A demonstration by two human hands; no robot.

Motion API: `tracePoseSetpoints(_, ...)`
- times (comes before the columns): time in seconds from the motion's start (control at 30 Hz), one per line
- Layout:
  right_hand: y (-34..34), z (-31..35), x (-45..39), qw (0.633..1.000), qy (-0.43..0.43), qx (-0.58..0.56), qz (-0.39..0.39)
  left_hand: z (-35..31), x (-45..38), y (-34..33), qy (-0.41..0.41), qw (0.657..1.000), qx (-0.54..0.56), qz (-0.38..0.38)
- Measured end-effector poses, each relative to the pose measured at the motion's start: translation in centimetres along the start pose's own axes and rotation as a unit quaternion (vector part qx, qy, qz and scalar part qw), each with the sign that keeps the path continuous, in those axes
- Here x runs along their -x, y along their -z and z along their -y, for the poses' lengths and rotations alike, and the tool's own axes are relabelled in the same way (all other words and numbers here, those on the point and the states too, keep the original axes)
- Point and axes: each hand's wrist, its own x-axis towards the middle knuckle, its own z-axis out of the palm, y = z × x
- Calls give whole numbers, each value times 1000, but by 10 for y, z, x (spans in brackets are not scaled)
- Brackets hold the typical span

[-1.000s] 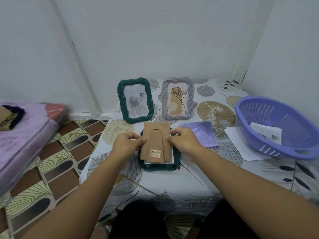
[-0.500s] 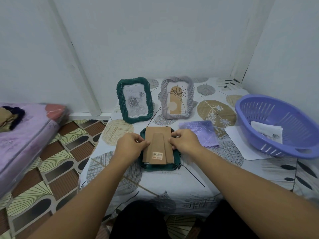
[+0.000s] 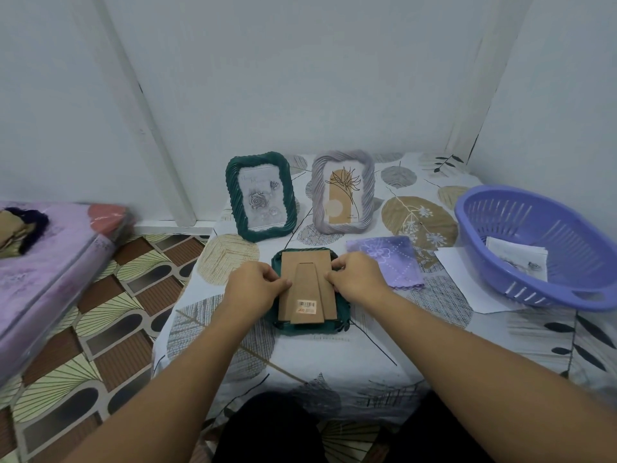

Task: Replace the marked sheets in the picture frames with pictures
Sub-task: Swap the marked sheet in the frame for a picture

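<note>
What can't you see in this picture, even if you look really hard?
Head view only:
- Front of the flat green frame: it lies face down under its cardboard back, so what it holds is hidden.
- Fingertips of the left hand and right hand: curled at the back's edges, grip unclear.
- Papers in the basket: too small to read.
- Barcode label: too small.
</note>
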Motion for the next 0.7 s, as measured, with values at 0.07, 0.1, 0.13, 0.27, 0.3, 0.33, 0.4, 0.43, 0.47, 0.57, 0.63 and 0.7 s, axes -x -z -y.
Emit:
tracePoseSetpoints(0.07,-2,-1,-1,1000,6,24,-5,2,-1,-1,3,1000,-5,1)
tracePoseSetpoints(0.1,-2,-1,-1,1000,6,29,-7,4,-1,-2,4,1000,-6,1)
tracePoseSetpoints(0.13,-2,-2,0,999,7,31,-8,5,-2,-3,4,1000,-5,0)
tracePoseSetpoints(0.27,-1,-3,2,999,11,36,-1,7,-2,-5,10,1000,10,-2)
tracePoseSetpoints(0.3,-1,-2,3,999,12,35,-2,7,-1,-5,11,1000,19,-1)
tracePoseSetpoints(0.33,-1,-2,4,999,14,32,-3,7,-1,-5,12,1000,28,0)
tracePoseSetpoints(0.4,0,-3,6,1000,17,22,-8,8,0,-4,13,999,50,5)
tracePoseSetpoints(0.43,0,-2,6,1000,18,17,-12,8,0,-4,13,998,62,7)
tracePoseSetpoints(0.47,1,-2,7,1000,17,13,-14,8,0,-3,13,997,71,11)
tracePoseSetpoints(0.57,1,-2,7,1000,9,-5,-14,7,1,-1,9,997,77,25)
tracePoseSetpoints(0.63,1,-3,7,1000,1,-17,-12,7,1,-1,9,997,76,29)
tracePoseSetpoints(0.7,0,-4,7,1000,-3,-23,-11,6,0,-1,14,996,79,31)
